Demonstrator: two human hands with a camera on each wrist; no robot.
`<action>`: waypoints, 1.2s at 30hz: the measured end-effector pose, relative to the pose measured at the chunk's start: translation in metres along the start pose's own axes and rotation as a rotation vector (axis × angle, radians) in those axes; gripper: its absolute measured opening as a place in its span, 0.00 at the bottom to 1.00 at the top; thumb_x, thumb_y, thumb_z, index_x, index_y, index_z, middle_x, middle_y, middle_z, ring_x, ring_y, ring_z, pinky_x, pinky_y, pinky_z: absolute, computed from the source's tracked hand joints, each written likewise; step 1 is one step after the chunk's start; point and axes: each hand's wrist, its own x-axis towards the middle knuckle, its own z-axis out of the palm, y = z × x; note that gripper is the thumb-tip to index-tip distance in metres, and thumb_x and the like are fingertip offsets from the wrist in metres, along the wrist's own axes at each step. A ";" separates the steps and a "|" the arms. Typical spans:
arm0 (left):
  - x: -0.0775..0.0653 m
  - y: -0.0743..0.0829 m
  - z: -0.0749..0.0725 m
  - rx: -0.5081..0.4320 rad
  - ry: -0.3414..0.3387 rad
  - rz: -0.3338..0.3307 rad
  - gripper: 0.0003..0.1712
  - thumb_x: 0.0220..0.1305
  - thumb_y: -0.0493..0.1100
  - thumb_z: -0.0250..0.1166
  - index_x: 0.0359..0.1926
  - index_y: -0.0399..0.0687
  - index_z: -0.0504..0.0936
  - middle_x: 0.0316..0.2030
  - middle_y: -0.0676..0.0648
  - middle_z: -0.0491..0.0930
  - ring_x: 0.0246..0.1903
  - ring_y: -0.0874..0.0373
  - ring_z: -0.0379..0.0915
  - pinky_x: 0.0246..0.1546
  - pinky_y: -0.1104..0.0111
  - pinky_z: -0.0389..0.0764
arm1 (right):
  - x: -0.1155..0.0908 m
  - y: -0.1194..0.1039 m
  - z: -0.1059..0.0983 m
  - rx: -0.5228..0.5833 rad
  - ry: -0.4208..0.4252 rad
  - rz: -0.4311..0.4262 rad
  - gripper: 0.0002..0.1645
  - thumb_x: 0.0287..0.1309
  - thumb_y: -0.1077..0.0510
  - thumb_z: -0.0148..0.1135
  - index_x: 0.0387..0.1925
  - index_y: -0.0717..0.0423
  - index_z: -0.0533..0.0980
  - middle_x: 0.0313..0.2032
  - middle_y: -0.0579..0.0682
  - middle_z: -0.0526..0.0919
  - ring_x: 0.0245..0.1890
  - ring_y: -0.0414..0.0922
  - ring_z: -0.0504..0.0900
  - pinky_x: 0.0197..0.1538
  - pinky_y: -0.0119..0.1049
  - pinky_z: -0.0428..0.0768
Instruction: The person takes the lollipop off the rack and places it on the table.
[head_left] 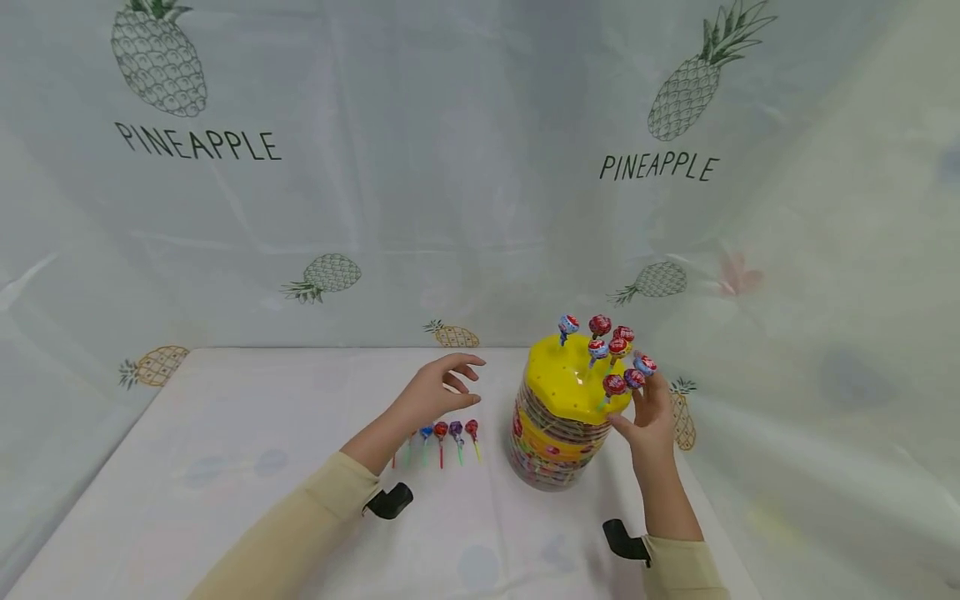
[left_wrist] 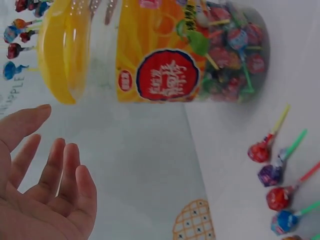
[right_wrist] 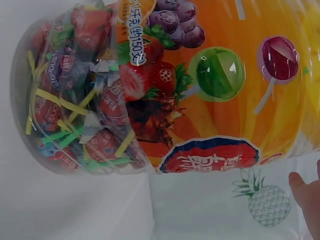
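Note:
A clear jar [head_left: 551,454] with a yellow lid [head_left: 551,379] stands upright, wrapped lollipops inside. Several lollipops stick up from holes in the lid, among them a red one [head_left: 600,325]. My right hand [head_left: 654,421] is at the lid's right edge, its thumb near the rim and apart from the fingers. Just above those fingertips, a blue-and-red lollipop [head_left: 645,364] overlaps the hand. My left hand [head_left: 438,387] hovers left of the jar, palm toward it, fingers loosely bent with nothing between them. In the left wrist view it is below the lid [left_wrist: 65,55].
A row of lollipops [head_left: 441,431] lies on the white-covered table [head_left: 247,483] left of the jar, partly behind my left wrist. Behind the table hangs a pale sheet [head_left: 450,167] printed with pineapples. Black wrist mounts [head_left: 390,502] stick out from both sleeves.

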 end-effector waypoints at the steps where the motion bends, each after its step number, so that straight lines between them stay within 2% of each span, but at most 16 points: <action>1: 0.002 0.003 0.002 -0.005 -0.004 0.011 0.29 0.56 0.36 0.73 0.60 0.55 0.78 0.45 0.49 0.79 0.39 0.56 0.76 0.35 0.66 0.81 | 0.002 0.000 0.001 -0.006 -0.016 0.010 0.46 0.51 0.75 0.67 0.70 0.57 0.60 0.71 0.51 0.60 0.72 0.50 0.51 0.73 0.44 0.48; 3: 0.005 0.008 0.005 -0.008 -0.014 0.032 0.29 0.57 0.36 0.72 0.60 0.53 0.77 0.46 0.48 0.79 0.39 0.55 0.75 0.36 0.66 0.81 | 0.004 -0.002 0.002 -0.021 -0.036 0.031 0.48 0.51 0.75 0.67 0.71 0.56 0.59 0.72 0.51 0.59 0.73 0.51 0.50 0.73 0.44 0.48; 5: 0.009 0.013 0.007 -0.002 -0.019 0.046 0.29 0.57 0.36 0.72 0.60 0.54 0.77 0.46 0.49 0.79 0.39 0.55 0.75 0.36 0.66 0.81 | 0.007 -0.003 0.004 -0.053 -0.041 0.060 0.48 0.51 0.75 0.66 0.72 0.55 0.60 0.71 0.49 0.61 0.73 0.50 0.51 0.72 0.40 0.51; 8: 0.014 0.019 0.010 0.019 -0.022 0.053 0.29 0.58 0.39 0.72 0.61 0.57 0.77 0.46 0.52 0.78 0.39 0.57 0.76 0.35 0.66 0.81 | 0.010 -0.005 0.007 -0.085 -0.051 0.111 0.48 0.50 0.76 0.67 0.71 0.53 0.61 0.69 0.49 0.62 0.71 0.49 0.55 0.68 0.32 0.59; 12: 0.023 0.027 0.011 0.020 -0.029 0.088 0.30 0.59 0.40 0.72 0.62 0.58 0.76 0.50 0.49 0.78 0.41 0.56 0.75 0.37 0.65 0.81 | 0.011 -0.007 0.011 -0.136 -0.051 0.212 0.49 0.48 0.75 0.69 0.70 0.49 0.63 0.69 0.49 0.62 0.69 0.48 0.59 0.61 0.26 0.67; 16: 0.030 0.038 0.014 -0.004 -0.039 0.133 0.31 0.59 0.39 0.72 0.63 0.57 0.75 0.53 0.48 0.77 0.45 0.52 0.75 0.43 0.64 0.80 | 0.009 -0.009 0.011 -0.149 -0.031 0.264 0.48 0.49 0.74 0.69 0.69 0.48 0.63 0.70 0.49 0.60 0.69 0.48 0.59 0.60 0.25 0.68; 19: 0.034 0.046 0.017 -0.011 -0.037 0.161 0.31 0.59 0.39 0.72 0.63 0.58 0.75 0.54 0.51 0.77 0.49 0.51 0.74 0.47 0.64 0.79 | 0.008 -0.009 0.010 -0.132 -0.024 0.250 0.46 0.50 0.73 0.69 0.69 0.50 0.63 0.70 0.50 0.59 0.69 0.49 0.59 0.61 0.26 0.67; 23: 0.040 0.060 0.022 -0.015 -0.048 0.204 0.32 0.59 0.39 0.72 0.64 0.56 0.74 0.57 0.53 0.75 0.53 0.52 0.73 0.52 0.61 0.76 | 0.007 -0.008 0.008 -0.119 -0.019 0.231 0.47 0.50 0.74 0.69 0.69 0.48 0.63 0.70 0.51 0.60 0.68 0.48 0.61 0.60 0.25 0.68; 28: 0.046 0.075 0.029 -0.012 -0.080 0.246 0.32 0.59 0.40 0.71 0.64 0.57 0.74 0.60 0.56 0.73 0.55 0.56 0.71 0.55 0.60 0.73 | 0.007 -0.005 0.008 -0.108 -0.007 0.223 0.47 0.49 0.76 0.68 0.69 0.48 0.64 0.71 0.50 0.60 0.69 0.49 0.60 0.59 0.26 0.69; 36: 0.048 0.077 0.041 -0.029 -0.118 0.243 0.32 0.60 0.40 0.71 0.64 0.61 0.73 0.61 0.57 0.71 0.56 0.59 0.70 0.57 0.60 0.73 | 0.004 0.002 0.015 -0.063 0.028 0.190 0.46 0.47 0.76 0.67 0.67 0.50 0.66 0.68 0.47 0.62 0.67 0.45 0.62 0.64 0.28 0.64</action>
